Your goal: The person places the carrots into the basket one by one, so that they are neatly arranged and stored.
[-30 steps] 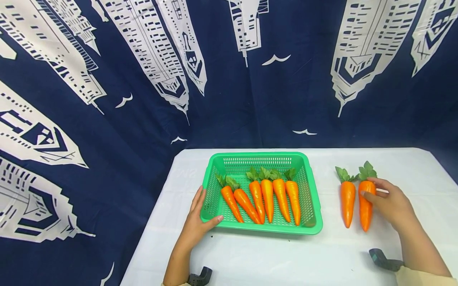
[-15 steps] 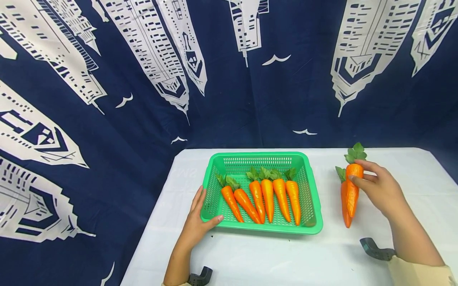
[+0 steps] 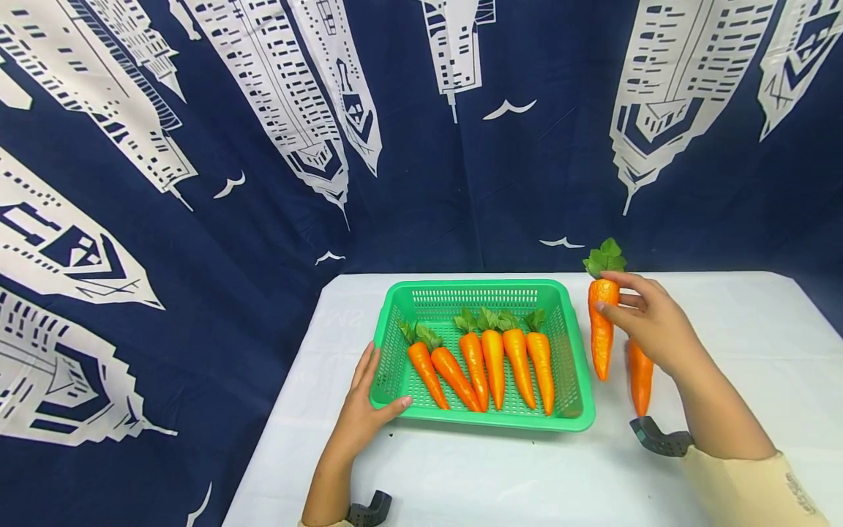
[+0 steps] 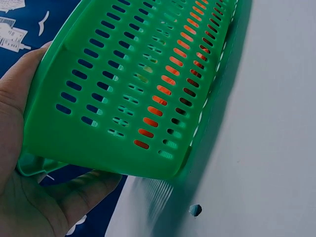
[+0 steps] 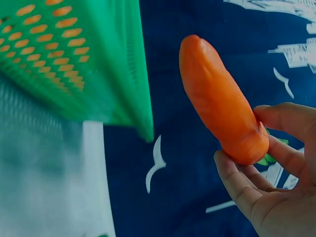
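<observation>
In the head view my left hand [image 3: 361, 406] grips the near left corner of a green plastic basket [image 3: 487, 423], its thumb over the front rim and its fingers along the left side. Several orange carrots with leafy tops, one of them this carrot [image 3: 492, 369], lie inside the basket. My right hand [image 3: 648, 322] pinches another carrot [image 3: 602, 329] near its leafy end, just right of the basket and above the table. In the right wrist view, thumb and fingers hold this carrot [image 5: 217, 98] by its thick end. One more carrot [image 3: 640, 377] lies on the table, its top hidden by my right hand.
A white cloth covers the table [image 3: 474, 483]. Behind it hangs a dark blue curtain [image 3: 527, 183] with white buildings and birds. Dark camera mounts sit at both wrists, the right mount [image 3: 661, 439] close to the loose carrot's tip.
My right hand has picked up the rightmost carrot from the table and carried it left, over the other loose carrot, to beside the basket's right rim. The left hand and basket have stayed put.
</observation>
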A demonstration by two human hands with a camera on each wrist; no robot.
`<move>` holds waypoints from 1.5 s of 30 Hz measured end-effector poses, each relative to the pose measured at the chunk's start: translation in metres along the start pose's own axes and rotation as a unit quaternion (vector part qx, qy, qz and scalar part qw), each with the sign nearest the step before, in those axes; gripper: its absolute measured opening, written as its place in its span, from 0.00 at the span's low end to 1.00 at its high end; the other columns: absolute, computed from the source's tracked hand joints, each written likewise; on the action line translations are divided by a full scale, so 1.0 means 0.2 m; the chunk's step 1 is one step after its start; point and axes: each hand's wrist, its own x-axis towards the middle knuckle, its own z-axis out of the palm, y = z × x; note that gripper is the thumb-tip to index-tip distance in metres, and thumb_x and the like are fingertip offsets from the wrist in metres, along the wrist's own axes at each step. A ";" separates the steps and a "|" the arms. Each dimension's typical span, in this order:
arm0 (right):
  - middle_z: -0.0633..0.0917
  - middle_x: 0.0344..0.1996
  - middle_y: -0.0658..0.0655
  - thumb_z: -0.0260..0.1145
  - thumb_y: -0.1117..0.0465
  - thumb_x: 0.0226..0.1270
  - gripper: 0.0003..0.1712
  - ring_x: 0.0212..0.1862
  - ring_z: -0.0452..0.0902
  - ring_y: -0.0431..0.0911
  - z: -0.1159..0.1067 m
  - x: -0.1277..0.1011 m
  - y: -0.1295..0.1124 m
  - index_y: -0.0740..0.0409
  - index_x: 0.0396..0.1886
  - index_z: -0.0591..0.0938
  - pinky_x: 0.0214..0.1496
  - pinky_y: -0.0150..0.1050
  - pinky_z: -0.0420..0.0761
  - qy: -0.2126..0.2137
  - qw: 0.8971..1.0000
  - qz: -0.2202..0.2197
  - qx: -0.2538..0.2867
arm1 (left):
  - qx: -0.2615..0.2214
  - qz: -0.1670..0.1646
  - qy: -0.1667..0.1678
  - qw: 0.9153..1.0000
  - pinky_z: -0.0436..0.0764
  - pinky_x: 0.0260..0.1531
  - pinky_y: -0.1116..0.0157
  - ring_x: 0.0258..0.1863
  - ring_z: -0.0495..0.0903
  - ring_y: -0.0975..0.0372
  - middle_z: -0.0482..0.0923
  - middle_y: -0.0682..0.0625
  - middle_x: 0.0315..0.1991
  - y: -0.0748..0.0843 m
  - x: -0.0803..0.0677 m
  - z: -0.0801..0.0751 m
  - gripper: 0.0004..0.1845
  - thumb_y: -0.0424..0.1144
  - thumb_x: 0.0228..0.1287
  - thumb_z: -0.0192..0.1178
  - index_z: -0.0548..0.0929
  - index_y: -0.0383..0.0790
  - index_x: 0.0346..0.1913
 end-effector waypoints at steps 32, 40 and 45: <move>0.72 0.64 0.64 0.66 0.63 0.71 0.26 0.62 0.76 0.61 0.50 0.28 -0.42 0.55 0.67 0.74 0.57 0.51 0.84 -0.113 0.984 -0.126 0.061 | -0.007 -0.001 -0.002 1.000 0.55 0.72 0.32 0.82 0.47 0.47 0.40 0.63 0.83 -0.01 0.00 -0.01 0.57 0.58 0.53 0.76 0.52 0.58 0.81; 0.72 0.63 0.65 0.66 0.66 0.69 0.25 0.61 0.74 0.62 0.67 0.33 -0.40 0.57 0.65 0.73 0.53 0.50 0.85 -0.144 0.981 -0.124 0.044 | -0.003 -0.001 -0.002 1.000 0.55 0.72 0.32 0.82 0.47 0.47 0.41 0.60 0.83 -0.01 0.00 0.00 0.57 0.59 0.53 0.75 0.53 0.56 0.81; 0.75 0.59 0.63 0.67 0.66 0.67 0.23 0.56 0.77 0.59 0.78 0.35 -0.38 0.53 0.60 0.75 0.52 0.48 0.82 -0.157 0.977 -0.141 -0.028 | -0.004 -0.004 0.001 1.000 0.55 0.71 0.31 0.82 0.47 0.46 0.41 0.60 0.83 -0.01 0.00 0.01 0.57 0.56 0.54 0.76 0.53 0.55 0.81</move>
